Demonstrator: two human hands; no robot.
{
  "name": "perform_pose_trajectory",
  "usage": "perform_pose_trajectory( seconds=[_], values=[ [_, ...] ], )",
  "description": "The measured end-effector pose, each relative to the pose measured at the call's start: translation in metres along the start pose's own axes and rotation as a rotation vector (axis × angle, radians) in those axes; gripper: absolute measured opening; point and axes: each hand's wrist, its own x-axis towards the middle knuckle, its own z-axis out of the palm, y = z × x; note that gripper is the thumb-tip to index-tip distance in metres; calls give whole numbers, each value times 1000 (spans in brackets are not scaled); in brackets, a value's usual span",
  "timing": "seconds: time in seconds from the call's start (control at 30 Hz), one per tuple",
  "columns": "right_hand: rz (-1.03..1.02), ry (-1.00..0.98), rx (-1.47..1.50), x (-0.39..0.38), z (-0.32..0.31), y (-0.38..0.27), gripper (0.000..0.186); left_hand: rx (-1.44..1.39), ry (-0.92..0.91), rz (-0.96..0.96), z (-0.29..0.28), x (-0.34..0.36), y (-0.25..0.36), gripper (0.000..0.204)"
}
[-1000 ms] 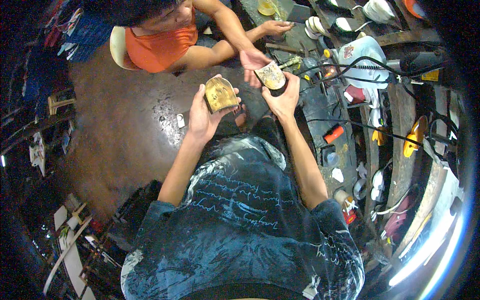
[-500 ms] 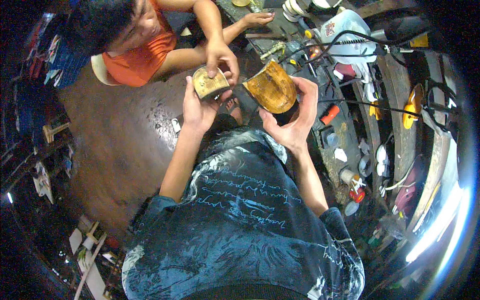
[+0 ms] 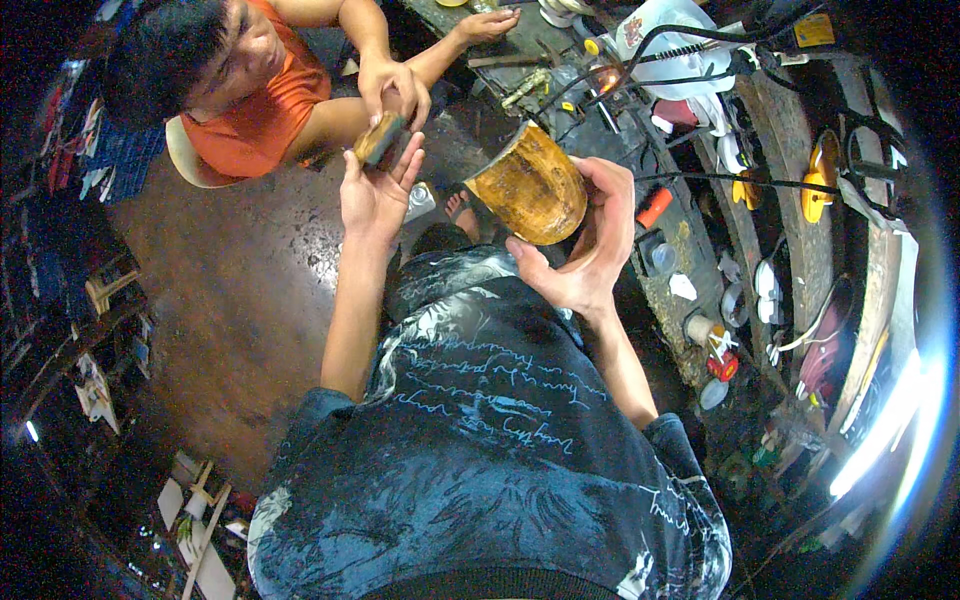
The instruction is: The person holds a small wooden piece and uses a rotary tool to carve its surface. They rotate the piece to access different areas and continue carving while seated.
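Observation:
My right hand [image 3: 590,240] grips a curved, shiny amber-brown piece [image 3: 528,185] with a rounded lower end, thumb at its bottom edge and fingers behind it. My left hand [image 3: 375,195] is palm up with fingers stretched out, just beneath a smaller tan and dark piece [image 3: 375,140], seen edge-on. The other person's hand [image 3: 390,85] has its fingers on that smaller piece, near my left thumb and fingertips; whether it still touches my hand is unclear.
A person in an orange top [image 3: 250,135] sits at the upper left. A cluttered workbench [image 3: 672,322] on the right holds cables, a translucent white container [image 3: 670,50], a red-orange cylinder [image 3: 655,208], yellow objects and tools. The brown floor [image 3: 230,310] lies left, with wooden racks [image 3: 110,290] beyond.
The smaller piece has tilted onto its edge and risen with the other person's hand, while my left fingers opened beneath it. The amber piece in my right hand has shifted slightly down-left.

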Motion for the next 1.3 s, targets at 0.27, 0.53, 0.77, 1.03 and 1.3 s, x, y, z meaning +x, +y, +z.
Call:
perform_pose_trajectory(
  seconds=[0.27, 0.53, 0.77, 1.03, 1.3],
  values=[
    [100, -9, 96, -3, -1, -6, 81, 478, -319, -41, 50, -31, -35, 80],
    [229, -83, 286, -7, 6, -18, 83, 570, -636, -102, 102, -61, -49, 124],
    [87, -180, 158, -2, -10, -25, 98, 425, -685, -161, 108, -61, -52, 128],
    [34, -162, 149, -3, -8, -29, 104, 375, -770, -147, 108, -59, -52, 127],
    [302, 61, 462, -13, -7, -15, 74, 358, -633, -6, 105, -58, -50, 121]
  ],
)
